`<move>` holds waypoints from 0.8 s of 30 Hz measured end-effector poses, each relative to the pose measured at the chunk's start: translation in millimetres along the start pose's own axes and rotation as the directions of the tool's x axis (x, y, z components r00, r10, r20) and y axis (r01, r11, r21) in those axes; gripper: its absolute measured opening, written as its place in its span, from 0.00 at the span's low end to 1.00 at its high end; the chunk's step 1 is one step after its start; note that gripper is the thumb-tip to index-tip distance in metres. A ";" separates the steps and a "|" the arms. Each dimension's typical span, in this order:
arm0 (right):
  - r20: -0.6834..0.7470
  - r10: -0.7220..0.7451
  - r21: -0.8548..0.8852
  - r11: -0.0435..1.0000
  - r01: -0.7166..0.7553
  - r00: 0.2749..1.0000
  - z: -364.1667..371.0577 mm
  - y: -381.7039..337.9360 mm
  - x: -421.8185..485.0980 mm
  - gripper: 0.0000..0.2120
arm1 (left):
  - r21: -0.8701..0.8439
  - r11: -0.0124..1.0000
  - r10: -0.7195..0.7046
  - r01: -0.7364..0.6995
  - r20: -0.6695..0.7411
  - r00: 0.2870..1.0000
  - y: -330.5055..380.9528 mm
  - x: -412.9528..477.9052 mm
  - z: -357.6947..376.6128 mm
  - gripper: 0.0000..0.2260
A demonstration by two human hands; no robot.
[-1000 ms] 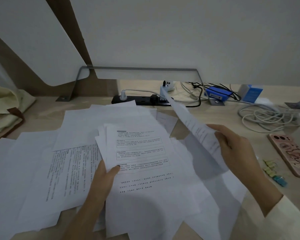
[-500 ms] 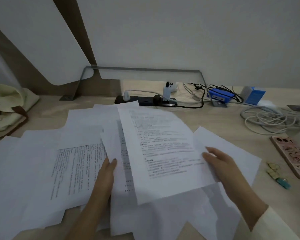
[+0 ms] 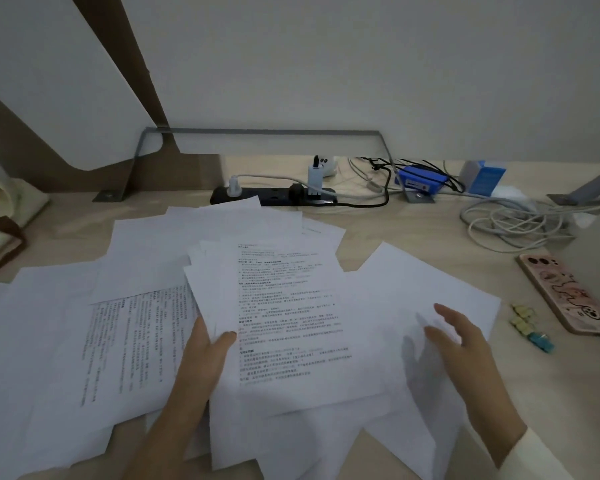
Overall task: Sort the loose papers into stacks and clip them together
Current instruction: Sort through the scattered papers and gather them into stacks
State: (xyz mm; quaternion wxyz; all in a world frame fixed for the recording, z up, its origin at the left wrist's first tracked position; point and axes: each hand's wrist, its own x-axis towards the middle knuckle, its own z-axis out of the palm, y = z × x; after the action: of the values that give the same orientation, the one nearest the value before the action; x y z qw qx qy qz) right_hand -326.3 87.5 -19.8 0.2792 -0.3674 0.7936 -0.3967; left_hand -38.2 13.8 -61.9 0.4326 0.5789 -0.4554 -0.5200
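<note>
Loose white papers (image 3: 146, 258) cover the left and middle of the desk, overlapping at many angles. In the middle lies a small stack of printed sheets (image 3: 291, 306) with a text page on top. My left hand (image 3: 205, 355) grips that stack at its left edge, thumb on top. My right hand (image 3: 461, 344) hovers with relaxed, spread fingers over a blank sheet (image 3: 426, 285) to the right of the stack, holding nothing. Several small yellow and blue binder clips (image 3: 530, 327) lie on the desk right of the papers.
A phone in a pink case (image 3: 568, 292) lies at the right. Behind it are coiled white cables (image 3: 510, 223), a black power strip (image 3: 274, 197) with chargers, a blue box (image 3: 420, 181) and a grey metal bracket (image 3: 264, 132). A cream bag (image 3: 0, 216) sits at far left.
My right hand laid the printed sheet it was holding onto the stack in the middle and let go. It now hovers to the right. My left hand stayed on the stack's left edge.
</note>
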 end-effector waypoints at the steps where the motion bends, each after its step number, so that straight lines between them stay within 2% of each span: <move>1: -0.049 0.039 -0.013 0.999 -0.039 0.998 -8.1 4.3 -1.0 0.20 | 0.007 1.000 0.013 -0.013 0.001 1.000 1.8 -2.3 0.9 0.20; 5: -0.069 0.225 0.154 0.965 -0.212 0.972 -27.3 15.5 -7.6 0.22 | 0.006 0.999 0.047 -0.047 0.012 0.999 6.0 -7.6 2.6 0.18; 8: -0.025 0.264 0.353 0.905 -0.238 0.964 -31.8 15.8 -12.9 0.24 | 0.026 0.999 0.033 -0.034 0.006 0.999 2.3 -5.7 0.7 0.18; 10: 0.021 0.283 0.547 0.799 -0.248 0.959 -33.1 11.0 -17.1 0.25 | 0.048 0.998 0.032 -0.032 0.003 0.999 1.0 -5.1 0.1 0.19; 12: 0.092 0.302 0.743 0.614 -0.267 0.949 -33.8 6.6 -20.9 0.24 | 0.049 0.998 0.029 -0.029 -0.002 1.000 0.3 -4.8 0.8 0.20; 13: 0.104 0.317 0.781 0.561 -0.275 0.943 -33.6 5.8 -22.0 0.23 | 0.045 0.999 0.025 -0.025 -0.004 1.000 0.2 -5.2 1.2 0.20; 14: 0.128 0.308 0.762 0.578 -0.292 0.943 -32.3 5.6 -22.4 0.19 | 0.040 0.999 0.021 -0.021 -0.004 1.000 -0.2 -4.7 1.2 0.20; 16: 0.219 0.251 0.637 0.695 -0.333 0.943 -27.1 6.0 -23.6 0.11 | 0.044 0.999 0.014 -0.014 0.001 1.000 -0.2 -5.6 1.6 0.19; 18: 0.290 0.191 0.500 0.805 -0.319 0.938 -20.5 8.9 -22.7 0.11 | 0.029 0.999 0.014 -0.014 -0.002 1.000 1.0 -6.7 2.0 0.19; 19: 0.275 0.166 0.423 0.864 -0.274 0.947 -18.0 7.5 -21.1 0.11 | 0.022 1.000 0.015 -0.015 -0.005 1.000 2.2 -7.5 2.8 0.18; 21: 0.165 0.084 0.286 0.949 -0.129 0.983 -18.3 -0.2 -15.2 0.11 | 0.011 1.000 0.018 -0.018 0.004 1.000 4.9 -9.3 3.9 0.17; 24: -0.083 -0.121 0.152 0.980 0.132 0.989 -28.1 -24.4 -6.4 0.10 | 0.033 0.999 -0.009 0.009 0.004 1.000 4.5 -8.8 2.5 0.18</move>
State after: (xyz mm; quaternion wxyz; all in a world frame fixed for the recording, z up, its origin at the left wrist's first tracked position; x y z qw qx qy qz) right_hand -334.4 94.4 16.4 0.2520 -0.3792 0.7447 -0.4880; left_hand -41.4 21.4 -56.0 0.4199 0.5868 -0.4621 -0.5156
